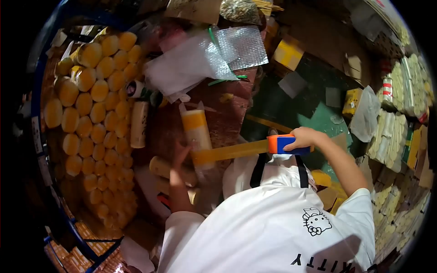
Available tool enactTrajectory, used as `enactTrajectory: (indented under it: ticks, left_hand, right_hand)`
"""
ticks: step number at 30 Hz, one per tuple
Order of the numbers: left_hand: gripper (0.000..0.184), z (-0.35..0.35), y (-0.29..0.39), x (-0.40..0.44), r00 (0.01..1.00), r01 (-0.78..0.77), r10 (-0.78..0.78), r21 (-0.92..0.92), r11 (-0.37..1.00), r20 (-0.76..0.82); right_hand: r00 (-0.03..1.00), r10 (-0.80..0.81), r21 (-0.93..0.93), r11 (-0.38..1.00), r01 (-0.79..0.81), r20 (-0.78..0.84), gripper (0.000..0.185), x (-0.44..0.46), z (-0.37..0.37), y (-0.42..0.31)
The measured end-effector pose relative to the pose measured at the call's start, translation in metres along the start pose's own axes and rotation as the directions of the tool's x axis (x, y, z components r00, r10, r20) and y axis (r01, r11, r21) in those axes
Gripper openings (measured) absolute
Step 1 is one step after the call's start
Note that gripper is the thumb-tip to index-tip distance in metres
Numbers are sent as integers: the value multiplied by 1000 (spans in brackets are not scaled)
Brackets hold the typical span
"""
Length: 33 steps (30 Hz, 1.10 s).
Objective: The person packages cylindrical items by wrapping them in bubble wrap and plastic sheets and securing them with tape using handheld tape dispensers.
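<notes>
My right hand (304,138) is wrapped around a blue and orange tape dispenser (278,144). From it a strip of yellowish packing tape (236,150) stretches left to a cylindrical bundle (198,134) in plastic wrapping. The bundle lies on the reddish work surface, with an orange-yellow band near its far end and tape across its near part. Beside the bundle's left side is my left hand (180,157), blurred, so its finger positions are unclear. Another tan roll (160,167) lies partly behind my left wrist.
Stacked yellow-ended rolls (98,113) fill the left side, within a blue frame (35,113). A tan roll (139,125) stands by them. Bubble-wrap sheets (241,45) lie at the back. On the right are a plastic bag (365,116), a yellow box (352,101) and packed bundles (387,141).
</notes>
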<state>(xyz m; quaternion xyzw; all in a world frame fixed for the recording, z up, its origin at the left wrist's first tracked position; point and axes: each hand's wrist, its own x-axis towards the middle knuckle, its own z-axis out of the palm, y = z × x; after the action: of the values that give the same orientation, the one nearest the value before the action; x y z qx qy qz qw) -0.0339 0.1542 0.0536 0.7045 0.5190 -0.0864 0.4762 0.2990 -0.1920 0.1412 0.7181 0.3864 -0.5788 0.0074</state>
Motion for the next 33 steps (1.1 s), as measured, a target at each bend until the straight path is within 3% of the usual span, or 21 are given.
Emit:
enactTrajectory:
  ticks: [1,3,4,6,7,9,12,16,18,21,25,28,30,31,33]
  left_hand:
    - [82,-4,3,-6,1000,9,-9,-3,1000,-14]
    - [88,-1,18,-16,927,-228,231,44,973,-297]
    - [88,12,17,-13,926,-222,225,46,974,-302]
    - [96,48,18,-2,935,34,158,524,851,-317]
    - [96,59,36,-12,936,35,155,521,853,-317]
    - [104,64,86,-40,927,60,53,285,957,-371]
    - [106,64,94,-44,930,83,24,275,958,-366]
    - [104,60,73,-33,938,24,43,188,982,-344]
    - [98,54,50,-22,955,30,-33,-15,999,-294]
    - [92,41,38,-16,972,-19,-17,-152,988,-232]
    - [89,35,77,-43,972,-24,-13,-153,988,-236]
    - [84,42,99,-55,987,17,-17,1,1000,-157]
    - [79,54,90,-55,986,121,-133,-123,985,-99]
    - [76,72,38,-33,988,91,-131,-383,919,-78]
    - [77,87,36,-38,993,35,-76,-398,917,-89]
  right_hand:
    - [1000,-12,-9,1000,13,6,62,8,2,-7]
    - [997,-51,-91,995,46,-56,64,22,7,-17]
    - [997,-58,-94,994,53,-51,64,28,8,-21]
    - [997,0,-242,970,-18,-71,63,36,6,-23]
    - [994,6,-271,962,-36,-109,62,40,8,-21]
    - [993,16,-258,965,-46,-116,62,44,5,-14]
    - [994,59,-171,982,-74,-94,62,49,6,-4]
    - [996,23,-146,989,-36,-88,66,48,19,-8]
    - [997,6,-88,996,-13,-77,62,53,29,-8]
    - [997,-19,-41,999,16,-74,60,54,37,-15]
    - [989,-7,-76,997,-4,-147,57,52,37,-22]
    - [993,64,-70,995,-71,-95,61,50,27,-20]
    - [987,97,-133,984,-115,-130,60,52,28,-14]
    - [985,143,-153,976,-157,-98,60,49,25,-15]
    - [982,145,-166,972,-164,-118,59,47,27,-6]
